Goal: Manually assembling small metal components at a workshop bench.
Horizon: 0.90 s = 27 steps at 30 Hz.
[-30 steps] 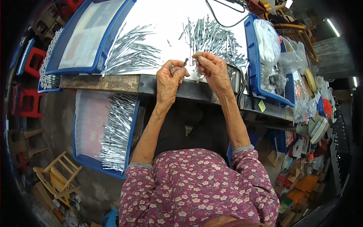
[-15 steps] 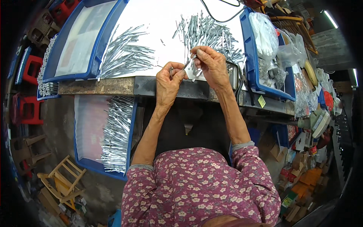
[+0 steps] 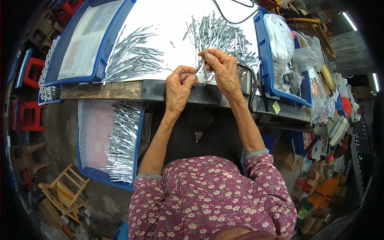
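Both hands meet above the front edge of the white-topped bench. My left hand is closed, pinching the lower end of a thin metal strip between thumb and fingertips. A small metal piece also shows among its fingers. My right hand is closed on the upper end of the same strip, which slants up to the right. Past my right hand spreads a loose heap of grey metal strips. A second pile of strips lies left of my left hand. Fine detail of the strip is too small to tell.
A blue tray lined with white stands at the far left. At the right a blue bin holds plastic bags and small parts. A metal tin sits by my right wrist. Below the bench, another blue tray holds several strips.
My right hand has shifted slightly left and down along the strip, closer to my left hand. The piles look the same.
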{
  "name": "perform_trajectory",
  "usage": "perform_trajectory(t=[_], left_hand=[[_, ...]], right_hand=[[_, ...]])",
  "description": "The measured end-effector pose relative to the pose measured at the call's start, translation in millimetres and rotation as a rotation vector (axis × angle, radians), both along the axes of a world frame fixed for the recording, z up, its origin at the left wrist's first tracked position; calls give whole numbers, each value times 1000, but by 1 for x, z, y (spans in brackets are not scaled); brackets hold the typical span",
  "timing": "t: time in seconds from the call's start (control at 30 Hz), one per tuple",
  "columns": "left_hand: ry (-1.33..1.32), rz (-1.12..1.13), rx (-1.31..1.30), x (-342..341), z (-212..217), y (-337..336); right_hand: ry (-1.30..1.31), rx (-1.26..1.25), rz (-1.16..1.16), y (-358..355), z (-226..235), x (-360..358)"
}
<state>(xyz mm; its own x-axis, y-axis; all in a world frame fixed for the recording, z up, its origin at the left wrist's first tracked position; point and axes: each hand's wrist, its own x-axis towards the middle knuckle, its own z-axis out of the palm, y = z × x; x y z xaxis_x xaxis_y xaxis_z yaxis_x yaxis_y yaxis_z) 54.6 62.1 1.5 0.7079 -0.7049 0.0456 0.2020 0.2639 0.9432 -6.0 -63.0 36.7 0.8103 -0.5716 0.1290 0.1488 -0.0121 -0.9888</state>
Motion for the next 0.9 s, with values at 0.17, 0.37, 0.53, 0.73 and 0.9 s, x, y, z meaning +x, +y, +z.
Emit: perform_trajectory(t=[0.17,0.37,0.53,0.73,0.9], left_hand=[[-7,25,19,0,1,0],[-17,71,98,-3,4,-1],[0,79,82,-3,-1,-2],[63,1,44,1,5,2],[248,-93,-11,1,3,18]], right_hand=[[38,-205,-112,8,3,3],[99,-289,-172,17,3,3],[96,-234,-162,20,-4,4],[88,-150,-81,13,-5,7],[60,-34,-1,22,-6,3]])
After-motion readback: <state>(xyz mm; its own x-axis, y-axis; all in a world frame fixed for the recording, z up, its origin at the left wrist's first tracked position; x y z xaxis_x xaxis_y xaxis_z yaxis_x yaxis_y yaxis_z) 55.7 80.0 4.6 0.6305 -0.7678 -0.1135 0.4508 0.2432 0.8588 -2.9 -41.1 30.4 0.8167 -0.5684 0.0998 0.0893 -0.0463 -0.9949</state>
